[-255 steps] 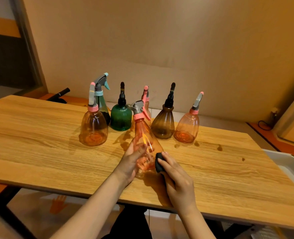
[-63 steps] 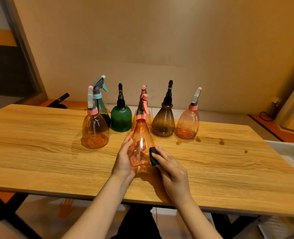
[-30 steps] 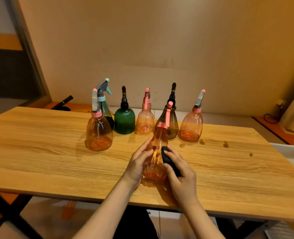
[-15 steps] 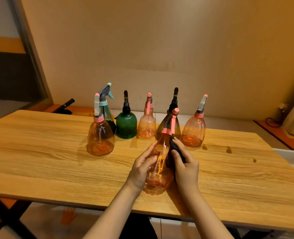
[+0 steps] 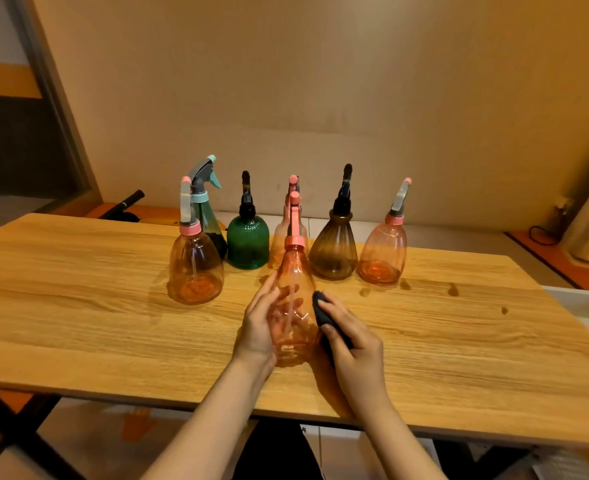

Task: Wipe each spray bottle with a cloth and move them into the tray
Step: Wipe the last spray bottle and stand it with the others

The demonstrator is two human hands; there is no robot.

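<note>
The orange bottle (image 5: 295,306) stands upright near the table's (image 5: 78,323) near edge, left hand (image 5: 260,323) curled round its left side, right hand (image 5: 352,344) pinching the cloth (image 5: 322,311) against its right.

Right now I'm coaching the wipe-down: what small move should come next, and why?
Probably slide the dark cloth up toward the neck: the left hand holds the orange bottle, the right hand presses the cloth against its lower side only.

Left hand (image 5: 259,327) grips orange bottle (image 5: 295,306); right hand (image 5: 353,344) presses, seemingly, cloth (image 5: 322,311).
</note>
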